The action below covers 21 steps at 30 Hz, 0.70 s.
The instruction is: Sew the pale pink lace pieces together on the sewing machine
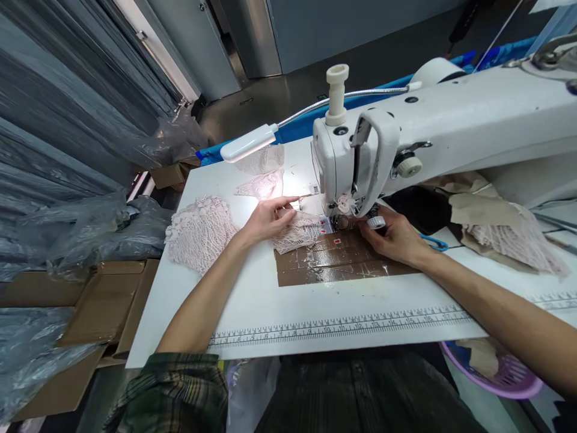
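A white sewing machine (336, 156) stands over the table, with its needle area lit by a lamp. My left hand (269, 219) is left of the needle, thumb and fingers closed on a pale pink lace piece (297, 234) that runs toward the presser foot. Close to the needle on the right, my right hand (396, 237) is curled beside a white knob (375, 223). Its fingertips are partly hidden by the machine, so what they hold is unclear. Another pink lace piece (264, 183) lies beyond my left hand.
A heap of pale lace (201, 231) lies at the table's left. Brown tape (329, 261) covers the surface before the needle, and a printed ruler (333, 328) follows the front edge. Blue-handled scissors (433, 242) lie by my right wrist. A purple basket (509, 385) stands below right.
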Tool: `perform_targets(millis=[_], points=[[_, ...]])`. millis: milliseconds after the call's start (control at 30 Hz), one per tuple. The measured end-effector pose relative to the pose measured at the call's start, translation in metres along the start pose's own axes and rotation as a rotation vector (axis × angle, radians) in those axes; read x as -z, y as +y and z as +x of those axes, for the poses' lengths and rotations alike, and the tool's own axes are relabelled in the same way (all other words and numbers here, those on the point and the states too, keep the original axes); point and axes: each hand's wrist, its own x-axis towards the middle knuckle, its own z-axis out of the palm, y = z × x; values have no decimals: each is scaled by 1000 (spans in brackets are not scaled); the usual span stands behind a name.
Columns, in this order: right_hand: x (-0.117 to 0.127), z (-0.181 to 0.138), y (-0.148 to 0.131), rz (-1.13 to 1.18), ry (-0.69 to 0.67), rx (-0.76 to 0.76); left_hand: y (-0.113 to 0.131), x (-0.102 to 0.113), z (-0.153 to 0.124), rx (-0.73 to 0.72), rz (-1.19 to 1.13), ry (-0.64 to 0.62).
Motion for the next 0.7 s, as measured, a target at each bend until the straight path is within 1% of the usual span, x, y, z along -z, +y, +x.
perform_targets(millis=[67, 133, 300, 400, 567, 700], points=[[0, 0, -2, 1, 0, -17, -1, 0, -4, 54, -108, -12], [0, 1, -4, 11, 4, -30, -1, 1, -7, 75, -148, -18], [2, 2, -7, 18, 15, -25, 2, 9, -10, 28, -91, -23], [3, 3, -8, 16, 5, -15, 3, 12, -11, -65, 32, -21], [3, 1, -6, -1, -35, 6, -1, 10, -13, -274, 298, 62], [4, -2, -5, -38, -49, 45, -11, 6, -17, -419, 573, 142]])
